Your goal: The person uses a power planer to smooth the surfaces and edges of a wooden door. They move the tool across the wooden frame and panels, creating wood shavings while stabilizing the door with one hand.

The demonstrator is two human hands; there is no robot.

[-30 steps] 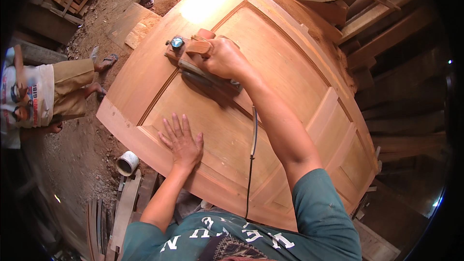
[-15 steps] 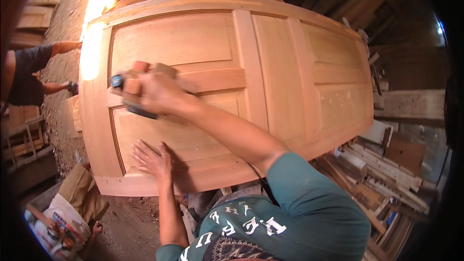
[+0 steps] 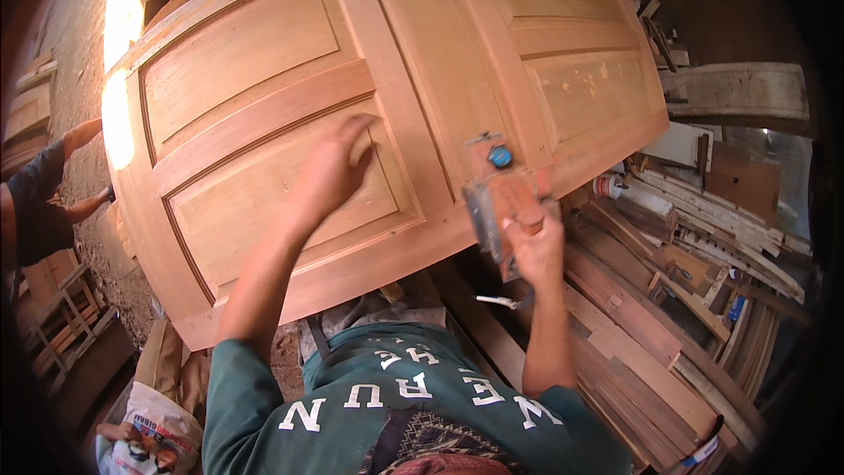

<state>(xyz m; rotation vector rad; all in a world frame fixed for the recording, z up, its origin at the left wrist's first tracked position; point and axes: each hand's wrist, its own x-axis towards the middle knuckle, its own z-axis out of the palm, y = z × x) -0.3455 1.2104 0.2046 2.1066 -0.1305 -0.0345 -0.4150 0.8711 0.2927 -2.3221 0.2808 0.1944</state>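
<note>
A large wooden panelled door (image 3: 378, 40) lies flat in front of me. At its near right edge, my right hand (image 3: 538, 251) is closed round the rear handle of a power planer (image 3: 505, 193). The planer has a reddish body, a dark side and a blue front knob, and looks tilted up off the wood. My left hand (image 3: 338, 163) hovers above the near left panel, fingers loosely bent and apart, holding nothing. Beside the planer, below the door's edge, is a small white stick-like thing (image 3: 497, 302); what it is I cannot tell.
Stacked planks and offcuts (image 3: 651, 361) fill the right side. A white tub (image 3: 607, 185) stands by the door's right edge. At the far left, another person's dark clothing (image 3: 40, 202) and arms show near the door. A printed white sack (image 3: 158, 427) sits at lower left.
My right hand has brought the planer from the door's left part across to its near right edge. My left hand has lifted off the near panel. The view has shifted to the right.
</note>
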